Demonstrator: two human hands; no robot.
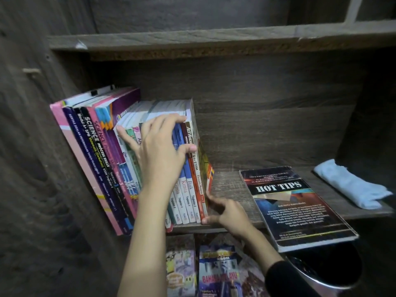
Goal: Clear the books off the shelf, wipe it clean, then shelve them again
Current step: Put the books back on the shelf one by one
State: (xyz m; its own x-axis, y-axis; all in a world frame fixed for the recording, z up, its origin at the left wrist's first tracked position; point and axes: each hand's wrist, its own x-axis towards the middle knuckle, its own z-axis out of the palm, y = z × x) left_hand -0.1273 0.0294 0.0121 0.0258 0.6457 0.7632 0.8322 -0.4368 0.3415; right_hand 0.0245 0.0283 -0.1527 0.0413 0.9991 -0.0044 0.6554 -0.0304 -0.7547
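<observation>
A row of upright books (102,155) leans left on the dark wooden shelf (229,185), filling its left part. My left hand (162,151) lies over the spines of the middle books, fingers curled over their tops and thumb against a red spine. My right hand (225,211) touches the lower edge of the rightmost book (205,168) with curled fingers. A black "HOT TIPS" book (300,211) lies flat on the shelf to the right, overhanging the front edge. A light blue cloth (351,185) rests at the far right of the shelf.
An upper shelf board (214,41) runs above. Below the shelf lie several colourful books (218,273). A dark round bin (327,269) sits at the lower right. The cabinet side wall (32,146) closes off the left.
</observation>
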